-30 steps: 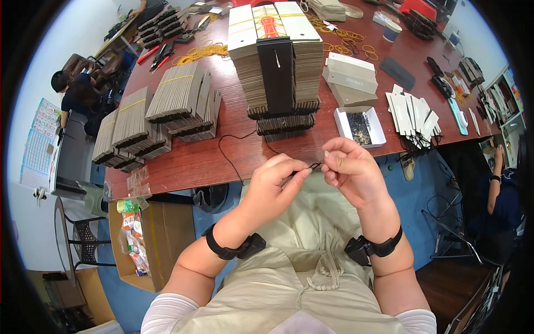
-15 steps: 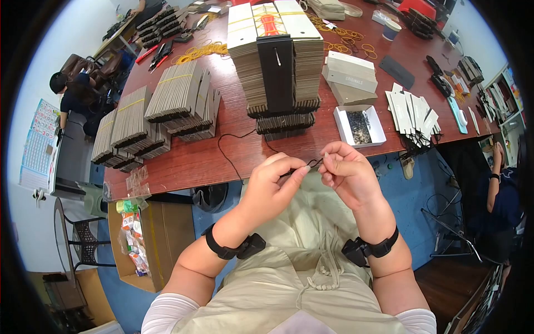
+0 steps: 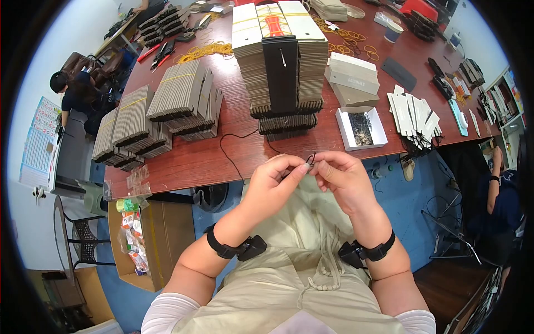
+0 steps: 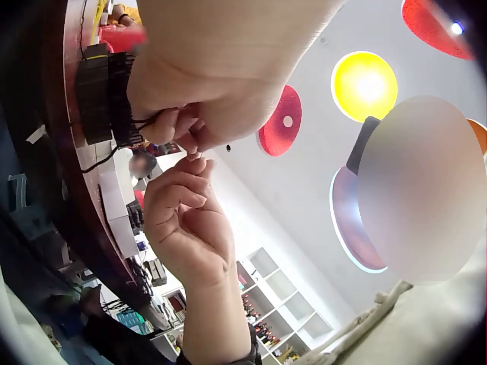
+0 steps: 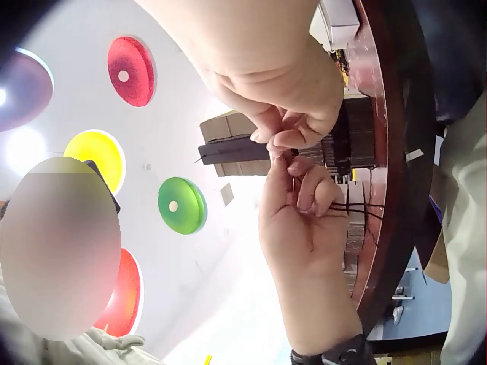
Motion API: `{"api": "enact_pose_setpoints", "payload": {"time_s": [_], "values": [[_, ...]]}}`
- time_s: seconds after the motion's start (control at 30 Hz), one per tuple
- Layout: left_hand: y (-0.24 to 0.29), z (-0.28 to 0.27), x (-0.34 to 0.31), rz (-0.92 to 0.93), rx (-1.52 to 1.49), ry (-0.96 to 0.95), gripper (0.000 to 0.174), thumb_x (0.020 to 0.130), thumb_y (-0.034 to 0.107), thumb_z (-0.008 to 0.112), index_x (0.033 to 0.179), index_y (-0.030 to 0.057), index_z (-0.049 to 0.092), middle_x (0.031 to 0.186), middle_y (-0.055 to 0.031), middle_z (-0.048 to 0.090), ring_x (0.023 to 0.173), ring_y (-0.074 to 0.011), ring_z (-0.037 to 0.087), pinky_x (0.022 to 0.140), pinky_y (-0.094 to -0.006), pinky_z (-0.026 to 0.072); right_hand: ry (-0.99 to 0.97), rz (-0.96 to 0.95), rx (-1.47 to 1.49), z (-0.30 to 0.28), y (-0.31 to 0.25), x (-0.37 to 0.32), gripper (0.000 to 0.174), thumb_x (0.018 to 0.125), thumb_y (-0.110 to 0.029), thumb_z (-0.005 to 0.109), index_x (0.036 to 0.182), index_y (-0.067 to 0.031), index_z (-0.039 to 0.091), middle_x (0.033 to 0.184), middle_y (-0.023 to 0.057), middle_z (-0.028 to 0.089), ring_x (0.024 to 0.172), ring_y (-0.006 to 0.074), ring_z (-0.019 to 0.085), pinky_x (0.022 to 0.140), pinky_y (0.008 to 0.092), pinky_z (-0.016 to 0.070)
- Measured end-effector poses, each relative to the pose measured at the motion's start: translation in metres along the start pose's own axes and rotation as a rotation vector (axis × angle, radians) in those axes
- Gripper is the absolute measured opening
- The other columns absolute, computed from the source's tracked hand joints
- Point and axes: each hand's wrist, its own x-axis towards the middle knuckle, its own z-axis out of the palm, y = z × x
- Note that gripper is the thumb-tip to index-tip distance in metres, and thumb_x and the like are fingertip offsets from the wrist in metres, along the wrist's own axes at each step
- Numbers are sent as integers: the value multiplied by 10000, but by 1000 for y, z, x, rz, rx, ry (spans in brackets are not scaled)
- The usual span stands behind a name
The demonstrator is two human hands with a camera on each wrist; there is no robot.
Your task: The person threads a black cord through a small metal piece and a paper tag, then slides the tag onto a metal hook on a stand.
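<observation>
Two hands meet just off the near edge of the table in the head view. The left hand [image 3: 275, 179] and the right hand [image 3: 340, 177] each press thumb and forefinger tips together, pinching a thin black cord [image 3: 230, 151] where it makes a small loop between them. From the pinch the cord runs back onto the brown table [image 3: 189, 161] and curves toward a tall stack of cards [image 3: 281, 61] with a dark card on its front. Bundles of grey cards [image 3: 167, 106] lie to the left. A white box [image 3: 361, 128] of small dark bits and a fan of white tags [image 3: 414, 114] lie to the right, and yellow rubber bands [image 3: 203, 51] are scattered further back.

From the left wrist, looking up from below, the left hand fills the top with its fingers curled and the tips closed together. The cord there is probably the faint dark line at the fingertips, but it is too thin to be sure. The right hand reaches up beneath, fingertips touching the left's, the other fingers folded toward the palm.

From the right wrist, the right thumb and forefinger are clamped together at the top and the left hand's tips meet them from below. Black strands of cord cross the left hand's curled fingers and lead to the table edge
</observation>
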Motion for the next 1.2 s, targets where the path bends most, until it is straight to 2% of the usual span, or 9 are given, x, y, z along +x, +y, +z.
{"api": "enact_pose_setpoints", "payload": {"time_s": [0.07, 0.17, 0.37, 0.47, 0.63, 0.83, 0.97, 1.1, 1.2], "values": [[1, -2, 0, 28, 43, -27, 120, 858, 92, 593, 917, -12, 610, 829, -10, 563, 723, -61, 500, 629, -207, 407, 36, -145, -220, 2, -3, 2, 195, 806, -51, 639, 980, 35, 637, 888, 102, 644, 794, 136, 592, 732, 249, 470], [3, -3, 1, 78, 75, -90, 103, 863, 70, 586, 914, -17, 605, 827, 12, 558, 731, -39, 485, 624, -186, 389, -20, -74, -299, 4, -15, 6, 172, 791, -39, 648, 943, 42, 658, 934, 108, 642, 865, 149, 588, 784, 261, 459], [5, -4, 0, 11, 52, -153, 106, 866, 83, 584, 900, -12, 617, 808, 11, 568, 717, -39, 484, 619, -188, 389, -120, -71, -269, 1, -14, 10, 131, 781, -23, 644, 894, 41, 661, 878, 93, 631, 809, 156, 585, 742, 272, 463], [7, -5, -1, -98, -26, -185, 104, 869, 91, 584, 899, -3, 618, 785, 22, 561, 700, -35, 474, 611, -187, 386, -170, -180, -46, 0, -3, 14, 88, 782, -38, 651, 836, 31, 648, 826, 79, 612, 737, 153, 564, 673, 264, 454], [9, -4, 2, -155, -273, -270, 115, 881, 107, 574, 863, -1, 607, 788, 34, 548, 656, -37, 449, 583, -191, 377, -302, -18, 389, -8, 16, 16, 81, 788, -68, 661, 825, -8, 622, 800, 70, 601, 610, 104, 493, 531, 227, 377], [21, -23, 6, 107, 390, -251, 62, 830, 63, 592, 807, 7, 579, 737, -11, 533, 628, -95, 460, 571, -245, 386, -181, 163, 211, -12, -3, 10, 54, 788, -17, 645, 818, -16, 601, 737, 46, 603, 522, 52, 438, 449, 199, 316], [36, -25, 12, 448, 639, -243, 56, 739, 6, 598, 764, 27, 554, 726, -93, 509, 694, -265, 487, 598, -323, 399, -86, 187, -174, -4, -10, 6, 77, 759, 34, 645, 813, -5, 607, 709, 34, 613, 568, 37, 484, 461, 184, 336], [28, -14, 20, 642, 753, -143, 66, 761, -6, 603, 802, 24, 560, 812, -85, 504, 718, -234, 510, 625, -307, 423, -41, 98, -304, 13, -10, 1, 106, 728, 41, 672, 813, 0, 624, 735, 41, 632, 620, 48, 534, 505, 181, 388], [15, -5, 16, 428, 554, 147, 52, 821, 19, 583, 870, 10, 566, 868, -67, 513, 802, -153, 538, 703, -268, 455, 26, 40, -249, 8, -10, 3, 115, 718, 47, 679, 813, 4, 630, 752, 51, 639, 640, 63, 556, 540, 182, 417]]}}
